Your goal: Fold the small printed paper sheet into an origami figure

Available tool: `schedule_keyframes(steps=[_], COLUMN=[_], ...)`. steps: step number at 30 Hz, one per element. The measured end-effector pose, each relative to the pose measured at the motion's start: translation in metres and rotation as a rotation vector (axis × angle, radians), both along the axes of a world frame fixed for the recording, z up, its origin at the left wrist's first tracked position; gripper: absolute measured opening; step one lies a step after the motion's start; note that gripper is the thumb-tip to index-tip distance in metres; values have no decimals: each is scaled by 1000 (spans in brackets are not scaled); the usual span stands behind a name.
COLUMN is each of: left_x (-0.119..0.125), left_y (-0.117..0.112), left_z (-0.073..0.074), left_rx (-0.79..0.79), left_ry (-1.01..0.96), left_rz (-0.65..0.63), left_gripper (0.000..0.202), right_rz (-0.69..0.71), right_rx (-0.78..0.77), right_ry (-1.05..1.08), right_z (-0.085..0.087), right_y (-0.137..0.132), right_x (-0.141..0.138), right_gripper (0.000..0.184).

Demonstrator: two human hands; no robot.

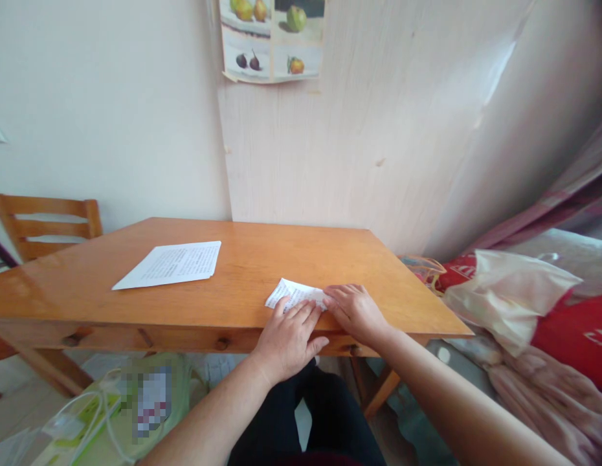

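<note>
A small folded sheet of printed paper (292,294) lies near the front edge of the wooden table (243,272). My left hand (289,336) rests flat on the paper's near side, fingers stretched out and together. My right hand (355,310) presses on the paper's right end with its fingers flat. A second printed sheet (172,264) lies unfolded on the table's left half, well away from both hands.
A wooden chair (43,223) stands at the table's far left. Plastic bags and red fabric (514,298) are piled to the right. A green bag with white cords (111,408) sits on the floor at lower left. A fruit poster (272,39) hangs on the wall.
</note>
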State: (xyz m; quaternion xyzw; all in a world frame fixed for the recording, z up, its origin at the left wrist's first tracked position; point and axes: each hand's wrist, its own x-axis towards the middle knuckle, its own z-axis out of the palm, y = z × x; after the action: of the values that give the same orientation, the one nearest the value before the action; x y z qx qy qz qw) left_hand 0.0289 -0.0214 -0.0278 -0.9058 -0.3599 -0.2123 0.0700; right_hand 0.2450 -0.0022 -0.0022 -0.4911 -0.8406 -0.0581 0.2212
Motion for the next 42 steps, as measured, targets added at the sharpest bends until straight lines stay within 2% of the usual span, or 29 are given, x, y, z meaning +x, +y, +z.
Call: schedule_keyframes(steps=[4,9,15,21,29,35,37,42], left_x=[1,1,-1,-3,-2,-2,-1,2], left_y=[0,0,0,1,-1,-1,-1,-3], left_z=[0,-1,-2,-5,-1,1,3,11], left_rx=[-6,-1,14,25,11,4,-5,-33], left_ry=[-10,-20,-32,-32,-7,-2,-7,-28], left_rz=[2,7,-7,-12,0,0,-4,-24], left_gripper=[55,54,55,55,58,62,66,66], right_rz=[111,91,72,16,-114,-214,-172,99], right_rx=[10,36,69,44,18,62,77,42], right_ry=[-78,-168,-183,-202,-245,-216,-180,-110], right_z=[-10,-19,-14,-11,-10,-8,-7,-7], right_y=[-22,-28,-28,-30,-26,-22,-23,-30], right_x=[-4,-1,6,18,42,51,45,19], right_gripper=[42,56,52,48,47,47,47,42])
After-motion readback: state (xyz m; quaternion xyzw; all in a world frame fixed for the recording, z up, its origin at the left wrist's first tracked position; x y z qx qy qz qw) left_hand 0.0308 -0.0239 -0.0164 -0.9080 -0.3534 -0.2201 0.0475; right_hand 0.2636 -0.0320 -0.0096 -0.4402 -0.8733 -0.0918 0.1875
